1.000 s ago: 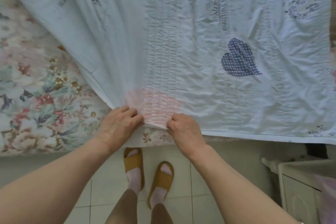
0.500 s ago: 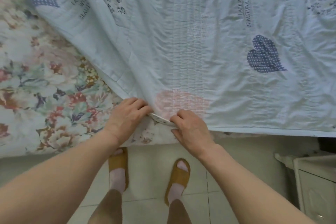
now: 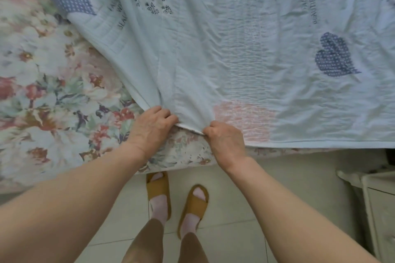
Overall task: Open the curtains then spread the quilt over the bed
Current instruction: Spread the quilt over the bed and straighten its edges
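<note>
Both hands slid left along quilt (image 3: 245,53) edge. Your left hand (image 3: 152,127) and right hand (image 3: 225,142) pinch near hem, close together. Bare bed (image 3: 47,83) lies left; left hand nearer, so pull quilt that way.

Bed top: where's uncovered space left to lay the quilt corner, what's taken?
Free: floral sheet left of the quilt edge, ahead of the left hand. Taken: everything right of the right hand, quilt reaching the bed edge. Both hands grip its hem.
</note>
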